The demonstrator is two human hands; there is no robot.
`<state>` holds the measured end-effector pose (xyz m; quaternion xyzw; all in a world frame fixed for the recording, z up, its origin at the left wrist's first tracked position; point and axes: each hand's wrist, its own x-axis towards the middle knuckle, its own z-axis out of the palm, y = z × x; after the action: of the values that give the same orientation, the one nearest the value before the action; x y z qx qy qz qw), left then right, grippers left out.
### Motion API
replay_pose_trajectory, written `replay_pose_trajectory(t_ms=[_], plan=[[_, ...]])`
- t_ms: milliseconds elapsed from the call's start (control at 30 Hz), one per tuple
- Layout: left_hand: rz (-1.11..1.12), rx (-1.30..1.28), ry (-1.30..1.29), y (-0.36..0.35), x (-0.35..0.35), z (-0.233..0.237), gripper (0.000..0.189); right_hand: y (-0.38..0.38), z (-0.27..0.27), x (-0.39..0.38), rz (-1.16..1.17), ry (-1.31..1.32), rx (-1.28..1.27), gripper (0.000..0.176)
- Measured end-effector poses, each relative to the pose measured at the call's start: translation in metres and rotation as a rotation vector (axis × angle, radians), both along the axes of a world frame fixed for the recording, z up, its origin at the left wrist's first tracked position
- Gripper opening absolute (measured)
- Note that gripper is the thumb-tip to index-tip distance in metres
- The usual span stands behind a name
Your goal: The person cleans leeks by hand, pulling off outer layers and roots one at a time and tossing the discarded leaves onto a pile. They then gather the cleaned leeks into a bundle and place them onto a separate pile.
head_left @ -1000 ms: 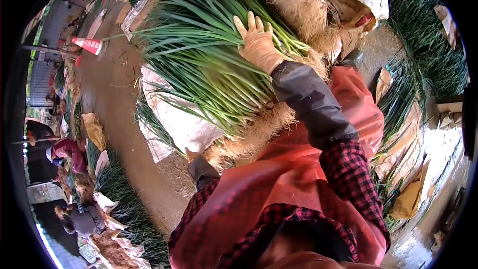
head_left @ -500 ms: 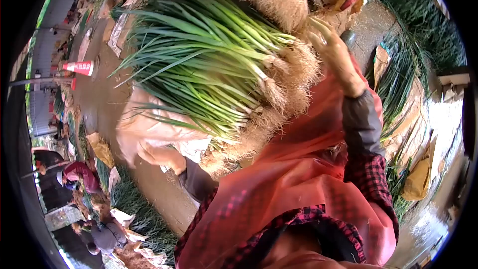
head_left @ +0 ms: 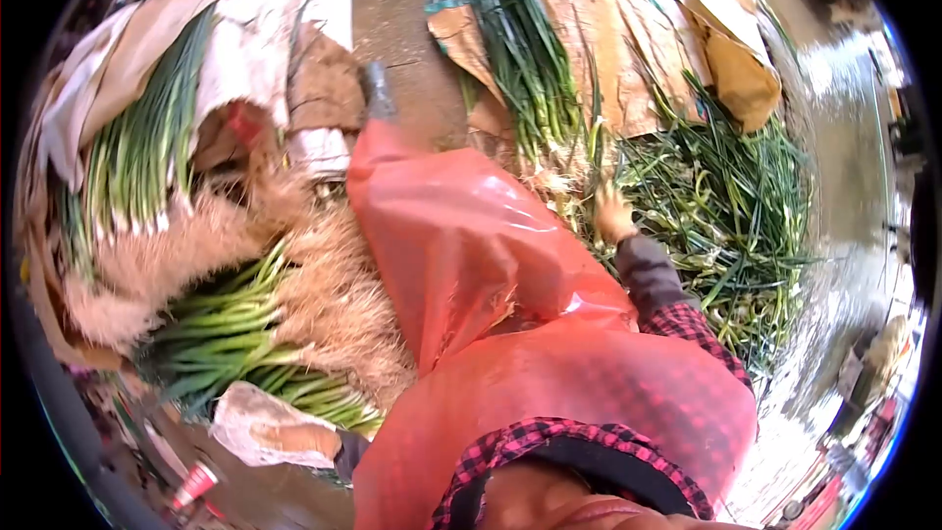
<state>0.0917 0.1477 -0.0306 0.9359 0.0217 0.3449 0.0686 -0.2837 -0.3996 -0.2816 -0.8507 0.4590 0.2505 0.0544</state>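
My right hand (head_left: 614, 216) is stretched out to the right, fingers extended and slightly blurred, close to the root ends of a bundle of green onions (head_left: 535, 69) and beside a heap of loose onion leaves (head_left: 726, 216). Nothing shows in it. At the lower left, my left hand (head_left: 299, 440) is closed on the edge of a whitish sack sheet (head_left: 245, 422); its fingertips are partly hidden. The sheet lies against a pile of green onions (head_left: 235, 324) whose bushy tan roots (head_left: 334, 294) face my red apron (head_left: 491, 236).
More green onions (head_left: 147, 157) lie wrapped in whitish and brown sacking (head_left: 250, 49) at the upper left. Brown paper sheets (head_left: 608, 39) and a folded brown bag (head_left: 731, 64) lie at the upper right. Wet floor (head_left: 844, 128) runs along the right, and a red-and-white cone (head_left: 196, 483) stands lower left.
My view has turned right, so the onion pile now sits lower left. My right hand has moved from beside the pile's roots to the loose leaves. My left hand stays at the sheet.
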Motion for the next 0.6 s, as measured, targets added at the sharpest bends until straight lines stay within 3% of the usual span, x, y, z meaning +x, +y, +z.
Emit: replay_pose_trajectory(t_ms=[67,133,167,200,233,267,300,333,367,400,433,467,500,533,567,600], plan=[[0.075,-0.158,-0.278,-0.011,0.002,0.023,0.044,0.041,0.031,-0.008,-0.071,0.067,0.226,0.062],[-0.033,-0.268,-0.472,-0.037,0.002,0.058,0.045,0.030,0.062,-0.002,-0.051,0.022,0.263,0.059],[-0.122,-0.295,-0.529,-0.061,0.002,0.075,0.046,0.012,0.094,0.017,-0.211,-0.169,0.185,0.051],[-0.234,-0.325,-0.560,-0.090,0.001,0.091,0.047,0.000,0.085,0.021,-0.193,-0.447,-0.184,0.046],[-0.365,-0.355,-0.567,-0.124,-0.003,0.103,0.048,-0.025,0.101,0.041,-0.244,-0.622,-0.249,0.045],[-0.521,-0.379,-0.530,-0.164,-0.009,0.107,0.048,-0.047,0.105,0.063,-0.348,-0.794,-0.239,0.048],[-0.723,-0.438,-0.442,-0.222,-0.026,0.114,0.059,-0.065,0.128,0.090,-0.473,-0.766,-0.040,0.053],[-0.896,-0.393,-0.404,-0.260,-0.024,0.110,0.061,-0.083,0.086,0.109,-0.478,-0.753,-0.131,0.056],[-0.908,-0.525,-0.199,-0.304,-0.038,0.109,0.057,-0.100,0.074,0.126,-0.545,-0.662,0.041,0.051],[-1.217,-0.789,-0.013,-0.343,-0.051,0.100,0.048,-0.115,0.042,0.131,-0.492,-0.588,0.059,0.040],[-1.284,-0.964,0.207,-0.381,-0.075,0.096,0.037,-0.124,0.038,0.128,-0.522,-0.663,0.034,0.035],[-1.315,-0.982,0.358,-0.406,-0.084,0.074,0.030,-0.131,0.039,0.123,-0.551,-0.743,-0.001,0.032],[-1.393,-1.073,0.676,-0.425,-0.097,0.055,0.026,-0.134,0.058,0.111,-0.593,-0.845,0.065,0.032],[-1.265,-1.093,0.952,-0.451,-0.128,0.058,0.023,-0.130,0.093,0.093,-0.624,-0.940,0.130,0.033],[-1.241,-1.349,1.196,-0.468,-0.143,0.021,0.024,-0.115,0.122,0.070,-0.647,-1.147,0.259,0.036],[-1.047,-1.349,1.464,-0.482,-0.167,-0.004,0.027,-0.105,0.124,0.045,-0.594,-1.263,0.451,0.028]])
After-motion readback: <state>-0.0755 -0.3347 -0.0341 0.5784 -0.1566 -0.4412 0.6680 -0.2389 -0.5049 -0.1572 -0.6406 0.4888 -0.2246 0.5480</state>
